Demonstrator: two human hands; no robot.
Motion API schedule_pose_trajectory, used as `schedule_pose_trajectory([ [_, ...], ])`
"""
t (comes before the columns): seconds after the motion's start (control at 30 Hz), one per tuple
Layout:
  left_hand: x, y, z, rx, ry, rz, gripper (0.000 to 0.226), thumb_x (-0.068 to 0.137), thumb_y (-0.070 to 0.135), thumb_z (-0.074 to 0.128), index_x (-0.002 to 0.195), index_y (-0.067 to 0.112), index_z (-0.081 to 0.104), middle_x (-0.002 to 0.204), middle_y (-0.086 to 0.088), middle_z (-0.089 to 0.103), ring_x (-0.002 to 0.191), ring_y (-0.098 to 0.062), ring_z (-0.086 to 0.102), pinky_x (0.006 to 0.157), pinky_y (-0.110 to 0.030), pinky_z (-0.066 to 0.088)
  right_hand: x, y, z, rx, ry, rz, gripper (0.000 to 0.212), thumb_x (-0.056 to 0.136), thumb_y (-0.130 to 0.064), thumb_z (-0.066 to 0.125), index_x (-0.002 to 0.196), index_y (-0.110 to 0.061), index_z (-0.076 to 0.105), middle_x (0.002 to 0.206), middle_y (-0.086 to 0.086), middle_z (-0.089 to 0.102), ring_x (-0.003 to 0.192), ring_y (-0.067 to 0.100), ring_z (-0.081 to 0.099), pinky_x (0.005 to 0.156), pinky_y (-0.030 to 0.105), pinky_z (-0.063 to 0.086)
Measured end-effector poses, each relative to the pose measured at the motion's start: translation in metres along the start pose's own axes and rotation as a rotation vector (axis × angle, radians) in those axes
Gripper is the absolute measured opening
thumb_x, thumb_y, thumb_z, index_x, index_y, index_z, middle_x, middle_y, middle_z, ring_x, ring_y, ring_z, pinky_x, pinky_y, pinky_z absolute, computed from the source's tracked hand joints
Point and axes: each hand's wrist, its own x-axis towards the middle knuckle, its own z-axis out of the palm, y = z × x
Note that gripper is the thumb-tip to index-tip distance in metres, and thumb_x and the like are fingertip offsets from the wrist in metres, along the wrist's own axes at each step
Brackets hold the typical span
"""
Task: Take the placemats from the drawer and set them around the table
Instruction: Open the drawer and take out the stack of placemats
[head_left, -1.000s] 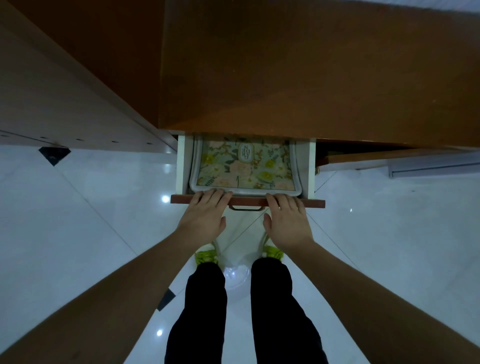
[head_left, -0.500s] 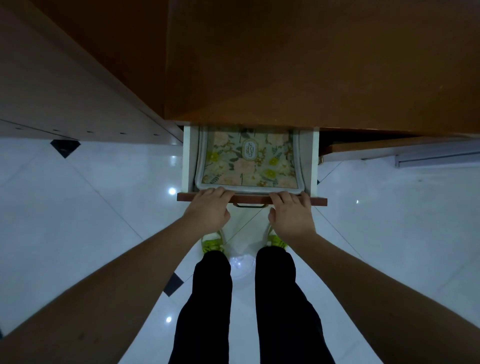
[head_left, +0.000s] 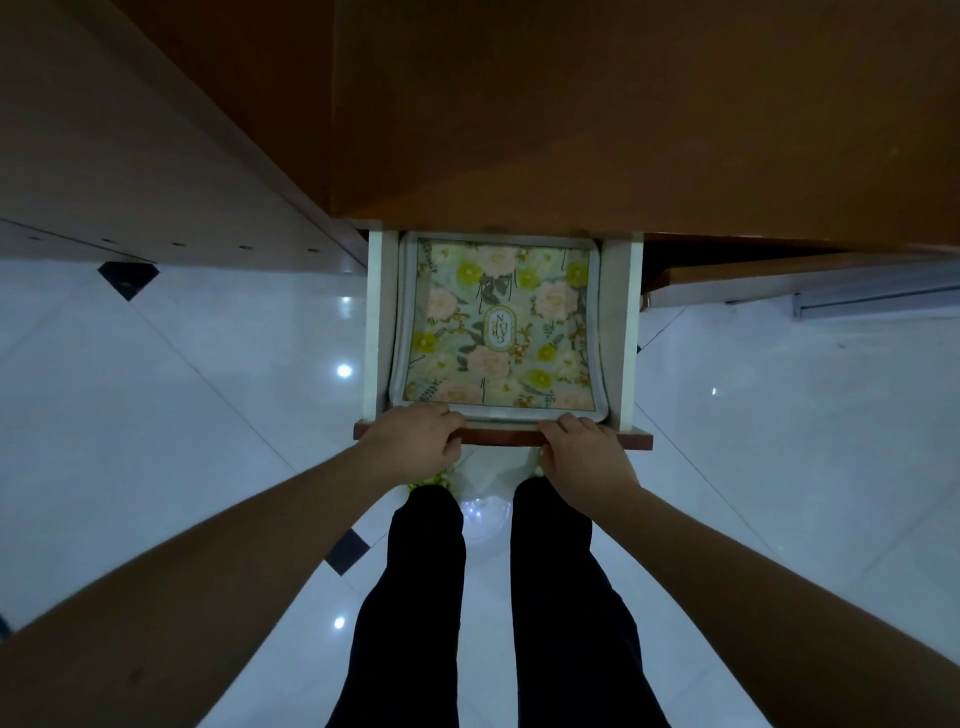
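Wood tabletop (head_left: 623, 104): an orange-brown slab fills the upper centre and upper right of the frame, overhanging the drawer.
Drawer (head_left: 621, 332): white-sided with a red-brown front edge, it sticks out from under the tabletop at frame centre; far more of its inside shows than half a second ago, when only a short strip was exposed.
Placemats (head_left: 501, 322): a floral sheet in pink, yellow and green with an oval label at its middle lies flat inside the drawer, grey-white rims around it; how many are stacked cannot be told. Almost the whole pattern is visible now, against roughly the near half before.
Left hand (head_left: 415, 439): its grip is closed over the left part of the drawer's front edge, fingers curled over the top towards the inside, just as in the earlier frames.
Right hand (head_left: 584, 454): its grip is likewise closed on the front edge right of centre, fingers hooked over the top; the handle seen between the hands earlier is no longer visible.
Legs (head_left: 421, 597): dark trousers run down the lower centre, a green shoe tip showing below the left hand.
Floor (head_left: 182, 415): glossy white tiles with small black diamond insets and light reflections, left and right of the drawer.
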Motion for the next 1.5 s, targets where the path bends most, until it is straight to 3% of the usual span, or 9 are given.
schedule_pose_trajectory([
  [0.37,0.001,0.007,-0.001,0.134,0.090,-0.016,0.031,0.100,0.035,0.041,0.117,0.026,0.065,0.103,0.004,0.067,0.088,-0.019,0.064,0.057,-0.027,0.037,-0.004,0.002,0.010,-0.059,0.074,-0.026,0.027,0.078,-0.018,0.069,0.105,-0.012,0.068,0.095,0.009,0.068,0.086,0.031,0.064,0.073,0.041,0.052],
  [0.5,0.008,0.003,-0.005,0.164,0.109,-0.046,0.030,0.102,0.033,0.039,0.115,0.026,0.065,0.097,0.002,0.071,0.083,-0.019,0.064,0.063,-0.029,0.047,0.008,0.005,0.010,-0.019,0.121,-0.031,0.015,0.088,-0.015,0.063,0.101,-0.011,0.070,0.092,0.011,0.069,0.084,0.035,0.064,0.070,0.041,0.050],
  [0.6,0.022,-0.002,-0.009,0.094,0.075,-0.073,0.035,0.101,0.033,0.048,0.134,0.027,0.057,0.115,-0.003,0.067,0.101,-0.023,0.063,0.077,-0.032,0.052,0.023,0.007,0.006,0.058,0.117,-0.009,0.026,0.100,-0.021,0.048,0.115,-0.012,0.067,0.103,0.011,0.067,0.094,0.035,0.062,0.074,0.038,0.047],
  [0.73,0.042,-0.010,-0.006,0.145,0.017,-0.092,0.040,0.095,0.037,0.060,0.133,0.024,0.055,0.127,-0.003,0.057,0.117,-0.023,0.052,0.089,-0.034,0.048,0.033,0.009,0.009,0.086,0.083,-0.004,0.034,0.103,-0.027,0.039,0.128,-0.016,0.060,0.117,0.008,0.061,0.108,0.030,0.055,0.083,0.038,0.045],
  [0.93,0.051,-0.009,-0.008,0.387,-0.001,-0.022,0.036,0.097,0.037,0.055,0.129,0.021,0.054,0.127,-0.004,0.055,0.117,-0.023,0.051,0.073,-0.031,0.034,0.024,0.013,0.020,0.113,0.258,-0.001,0.018,0.095,-0.016,0.058,0.108,-0.011,0.069,0.101,0.011,0.066,0.092,0.033,0.061,0.077,0.041,0.049],
  [1.07,0.048,-0.011,-0.011,0.457,0.014,0.004,0.031,0.100,0.030,0.048,0.127,0.018,0.056,0.128,-0.004,0.055,0.117,-0.024,0.051,0.077,-0.032,0.040,0.017,0.012,0.018,0.167,0.337,0.017,0.020,0.093,-0.013,0.058,0.111,-0.012,0.067,0.103,0.009,0.065,0.092,0.030,0.061,0.080,0.040,0.049],
  [1.13,0.042,-0.009,-0.008,0.460,0.078,0.001,0.030,0.095,0.018,0.053,0.124,0.015,0.059,0.121,-0.007,0.060,0.108,-0.027,0.057,0.069,-0.032,0.037,0.015,0.009,0.015,0.205,0.373,0.005,0.021,0.094,-0.015,0.053,0.108,-0.011,0.068,0.099,0.009,0.065,0.088,0.030,0.061,0.078,0.040,0.049],
  [1.3,0.037,-0.001,-0.011,0.476,0.308,0.103,0.035,0.048,-0.004,0.072,0.081,0.004,0.067,0.072,-0.013,0.065,0.058,-0.029,0.061,0.045,-0.027,0.040,0.012,0.002,0.012,0.209,0.384,-0.183,0.017,0.087,-0.011,0.056,0.097,-0.010,0.070,0.087,0.008,0.066,0.080,0.029,0.062,0.071,0.039,0.053],
  [1.5,0.039,-0.003,-0.047,0.382,0.451,0.102,0.052,0.063,-0.002,0.065,0.114,0.007,0.067,0.092,-0.019,0.069,0.072,-0.033,0.065,0.051,-0.036,0.049,0.025,-0.006,0.002,0.229,0.269,-0.234,0.035,0.093,-0.026,0.041,0.099,-0.010,0.072,0.085,0.010,0.067,0.075,0.031,0.063,0.066,0.036,0.052],
])
